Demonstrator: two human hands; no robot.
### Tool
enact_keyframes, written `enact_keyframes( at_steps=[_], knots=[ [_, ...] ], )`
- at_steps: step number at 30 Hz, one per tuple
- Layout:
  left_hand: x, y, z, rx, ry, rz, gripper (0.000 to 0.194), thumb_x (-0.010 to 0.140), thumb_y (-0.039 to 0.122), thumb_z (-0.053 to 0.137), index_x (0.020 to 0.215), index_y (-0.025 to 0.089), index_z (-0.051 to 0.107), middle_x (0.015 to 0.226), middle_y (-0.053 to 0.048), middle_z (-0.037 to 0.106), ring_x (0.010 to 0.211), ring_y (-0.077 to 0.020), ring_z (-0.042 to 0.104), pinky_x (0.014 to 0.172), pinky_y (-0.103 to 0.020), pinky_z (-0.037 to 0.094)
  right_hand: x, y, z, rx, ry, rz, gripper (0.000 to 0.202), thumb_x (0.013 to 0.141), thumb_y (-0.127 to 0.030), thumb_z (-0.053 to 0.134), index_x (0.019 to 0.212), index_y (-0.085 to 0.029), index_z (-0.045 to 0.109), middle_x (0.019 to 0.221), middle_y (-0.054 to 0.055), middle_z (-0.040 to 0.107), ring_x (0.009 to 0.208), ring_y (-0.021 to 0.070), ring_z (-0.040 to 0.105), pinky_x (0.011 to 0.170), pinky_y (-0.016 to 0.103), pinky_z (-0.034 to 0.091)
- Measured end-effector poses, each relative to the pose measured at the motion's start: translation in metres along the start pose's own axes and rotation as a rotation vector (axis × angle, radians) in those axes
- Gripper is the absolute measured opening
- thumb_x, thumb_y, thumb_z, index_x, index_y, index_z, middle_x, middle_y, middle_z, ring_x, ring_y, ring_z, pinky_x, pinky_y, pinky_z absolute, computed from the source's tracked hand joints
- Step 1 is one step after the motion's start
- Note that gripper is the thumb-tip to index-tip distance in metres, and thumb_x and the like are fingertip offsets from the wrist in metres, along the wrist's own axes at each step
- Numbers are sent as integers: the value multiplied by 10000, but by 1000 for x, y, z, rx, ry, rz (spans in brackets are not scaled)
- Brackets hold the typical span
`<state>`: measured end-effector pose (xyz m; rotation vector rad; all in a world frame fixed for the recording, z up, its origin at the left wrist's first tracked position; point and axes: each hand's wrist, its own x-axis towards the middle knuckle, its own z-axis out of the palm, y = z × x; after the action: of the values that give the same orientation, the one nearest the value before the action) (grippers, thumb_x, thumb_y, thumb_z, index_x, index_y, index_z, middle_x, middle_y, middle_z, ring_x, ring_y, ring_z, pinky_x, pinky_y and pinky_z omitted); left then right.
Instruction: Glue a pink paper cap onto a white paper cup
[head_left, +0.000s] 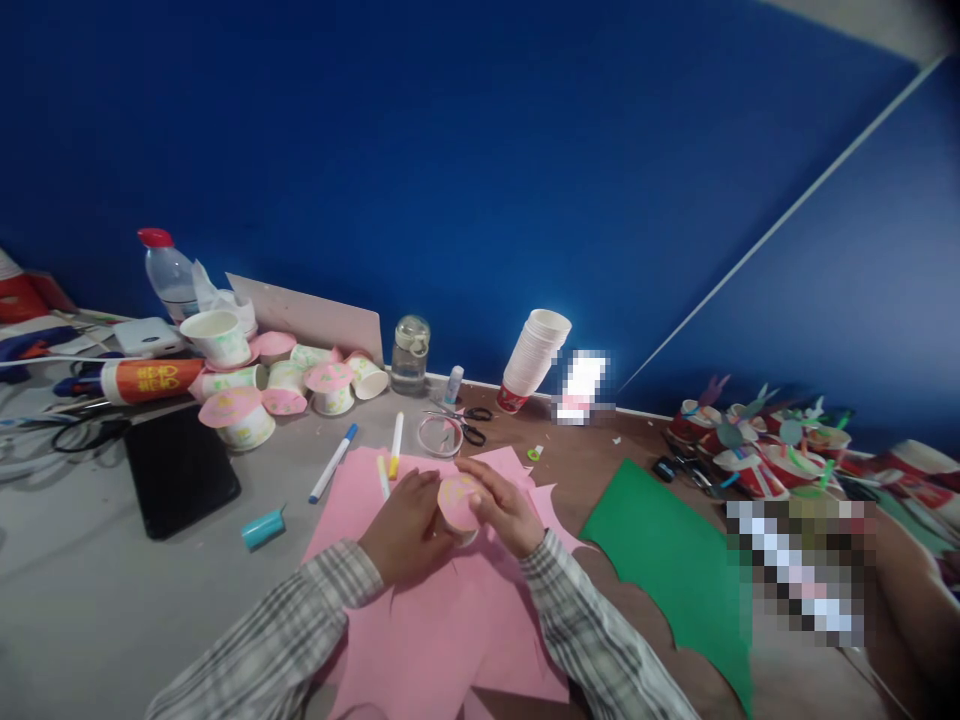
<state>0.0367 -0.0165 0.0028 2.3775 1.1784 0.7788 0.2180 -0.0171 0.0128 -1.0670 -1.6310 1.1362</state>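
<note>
A small paper cup topped with a round pink paper disc (pixel 459 500) stands between my hands, above pink paper sheets (pixel 442 640). My left hand (pixel 411 525) wraps round the cup's left side. My right hand (pixel 508 505) holds the disc's right edge, its fingers curled over the rim. Yellow marks show on the disc. Just beyond my hands lie a yellow-capped marker (pixel 396 445), a roll of clear tape (pixel 440 437) and black-handled scissors (pixel 474 430). A blue-capped marker (pixel 334 463) rests left of the sheets.
Pink-topped cups (pixel 328 385) cluster at the back left, near a black tablet (pixel 181 470). A glass jar (pixel 410 355) and a leaning cup stack (pixel 534 355) stand behind. Green paper (pixel 667 570) lies right, beside another person's arm (pixel 911 590) and decorated cups (pixel 795 465).
</note>
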Motion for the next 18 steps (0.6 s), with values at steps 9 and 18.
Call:
enact_keyframes(
  at_steps=[9, 18],
  knots=[
    [-1, -5, 3, -16, -25, -11, 427, 621, 372, 651, 1008, 236, 533, 1063, -62, 566, 1036, -289, 469, 903, -470, 383, 2, 6, -8, 304, 198, 322, 634, 559, -596, 669, 1018, -174, 553, 635, -15, 618, 519, 128, 550, 453, 226, 425],
    [3, -4, -3, -74, -28, 71, 469, 632, 357, 665, 1058, 267, 490, 1057, -27, 574, 976, -241, 506, 872, -413, 409, -15, -12, -3, 336, 204, 486, 613, 503, -464, 718, 978, -148, 491, 433, -68, 565, 315, 89, 431, 313, 177, 294]
  ],
)
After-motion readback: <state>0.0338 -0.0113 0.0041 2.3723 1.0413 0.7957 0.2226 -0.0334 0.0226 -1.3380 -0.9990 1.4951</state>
